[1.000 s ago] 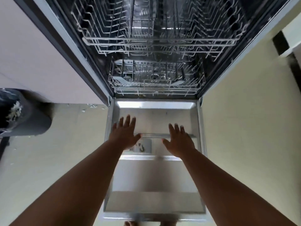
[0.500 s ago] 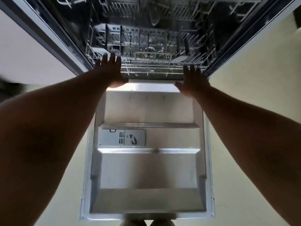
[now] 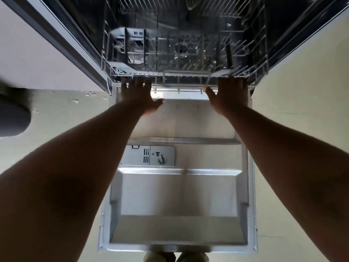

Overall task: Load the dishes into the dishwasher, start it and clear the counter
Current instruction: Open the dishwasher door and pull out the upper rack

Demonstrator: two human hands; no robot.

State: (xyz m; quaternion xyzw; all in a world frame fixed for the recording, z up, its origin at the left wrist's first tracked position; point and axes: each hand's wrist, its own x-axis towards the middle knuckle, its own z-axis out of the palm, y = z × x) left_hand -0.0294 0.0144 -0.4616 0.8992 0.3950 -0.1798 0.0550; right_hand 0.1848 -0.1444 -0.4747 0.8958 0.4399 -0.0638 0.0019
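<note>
The lower rack (image 3: 181, 76) is being reached for: it is sitting inside the dishwasher (image 3: 188, 25), above the lowered door (image 3: 181, 195). The left hand (image 3: 137, 97) and right hand (image 3: 229, 95) are being held at its front rail, fingers extended; whether a grip is being taken cannot be told. No dishes are being shown. Next, judging by this, the rack is likely to be drawn out evenly onto the door.

We're in a home kitchen here: a built-in dishwasher (image 3: 181, 44) stands open between pale cabinet fronts (image 3: 37, 53), its steel door (image 3: 181, 195) folded flat over a light floor (image 3: 56, 120), detergent dispenser (image 3: 150, 156) showing, wire rack (image 3: 181, 72) at the opening, and a dark bin (image 3: 13, 114) off to the left.
</note>
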